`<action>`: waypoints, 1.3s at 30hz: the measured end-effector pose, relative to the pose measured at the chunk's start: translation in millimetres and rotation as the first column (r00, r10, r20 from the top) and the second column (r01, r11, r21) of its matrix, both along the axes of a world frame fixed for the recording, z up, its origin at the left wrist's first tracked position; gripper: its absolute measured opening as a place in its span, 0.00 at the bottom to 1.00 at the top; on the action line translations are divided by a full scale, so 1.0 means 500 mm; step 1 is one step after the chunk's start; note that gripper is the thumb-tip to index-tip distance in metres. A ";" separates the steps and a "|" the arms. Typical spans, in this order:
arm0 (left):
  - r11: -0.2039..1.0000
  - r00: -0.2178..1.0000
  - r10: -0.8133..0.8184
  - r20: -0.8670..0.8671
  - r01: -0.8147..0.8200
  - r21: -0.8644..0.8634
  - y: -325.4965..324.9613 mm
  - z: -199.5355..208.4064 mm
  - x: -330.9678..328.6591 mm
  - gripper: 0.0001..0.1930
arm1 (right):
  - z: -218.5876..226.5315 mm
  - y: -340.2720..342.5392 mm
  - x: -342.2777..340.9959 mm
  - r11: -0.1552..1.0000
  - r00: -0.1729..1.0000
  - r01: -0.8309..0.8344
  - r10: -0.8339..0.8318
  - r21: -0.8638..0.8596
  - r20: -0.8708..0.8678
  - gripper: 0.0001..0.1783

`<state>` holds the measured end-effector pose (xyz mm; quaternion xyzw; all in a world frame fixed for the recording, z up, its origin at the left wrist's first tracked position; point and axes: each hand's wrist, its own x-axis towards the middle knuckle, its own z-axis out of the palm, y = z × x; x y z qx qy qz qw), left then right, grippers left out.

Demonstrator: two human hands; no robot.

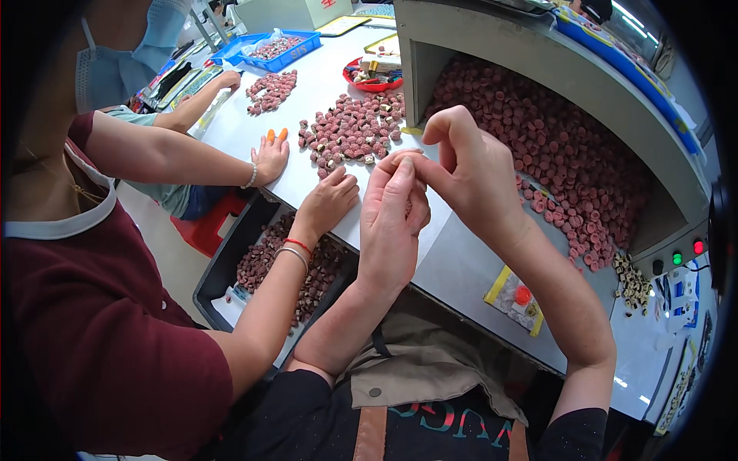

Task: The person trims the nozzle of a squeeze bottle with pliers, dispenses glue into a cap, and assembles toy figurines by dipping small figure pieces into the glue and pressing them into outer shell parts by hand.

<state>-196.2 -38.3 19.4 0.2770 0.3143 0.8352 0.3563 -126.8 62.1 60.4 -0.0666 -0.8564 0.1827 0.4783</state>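
Note:
My left hand (pixel 392 219) is raised over the white table, its fingers curled and the thumb pressed against the forefinger. Some reddish pink shows between its fingers, too hidden to name. My right hand (pixel 478 173) meets it at the fingertips in a pinch; whatever lies between is too small to make out. Beyond my hands spreads a pile of small round pinkish-red pieces (pixel 354 131), some with cream and black sides. To the right, a large heap of pink disc-like pieces (pixel 530 115) fills a grey-walled compartment (pixel 477 23) and spills out toward me.
On my left a person in a maroon shirt rests one hand (pixel 330 201) near the pile, above a black bin (pixel 206 290) of similar pieces. A red dish (pixel 374 87) and blue tray (pixel 296 50) stand farther back. Cream-and-black pieces (pixel 633 286) lie right, past a yellow-edged card (pixel 500 296).

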 end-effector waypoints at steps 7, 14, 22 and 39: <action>0.997 0.995 -0.082 0.053 0.083 -0.008 0.002 -0.006 0.000 0.16 | -0.004 0.015 0.002 0.911 0.996 0.091 -0.077 0.402 -0.051 0.16; 0.996 0.995 -0.081 0.050 0.083 -0.033 0.003 -0.007 0.000 0.16 | 0.001 0.010 0.012 0.909 0.997 0.067 -0.074 0.412 0.000 0.16; 0.992 0.998 -0.058 0.027 0.060 -0.107 0.012 0.001 0.041 0.09 | 0.005 0.001 0.052 0.898 0.997 0.074 -0.071 0.433 -0.024 0.11; 0.935 0.950 -0.294 0.106 0.309 -0.173 0.017 -0.010 0.079 0.13 | 0.026 -0.017 0.252 0.934 0.940 0.242 -0.293 0.261 0.178 0.12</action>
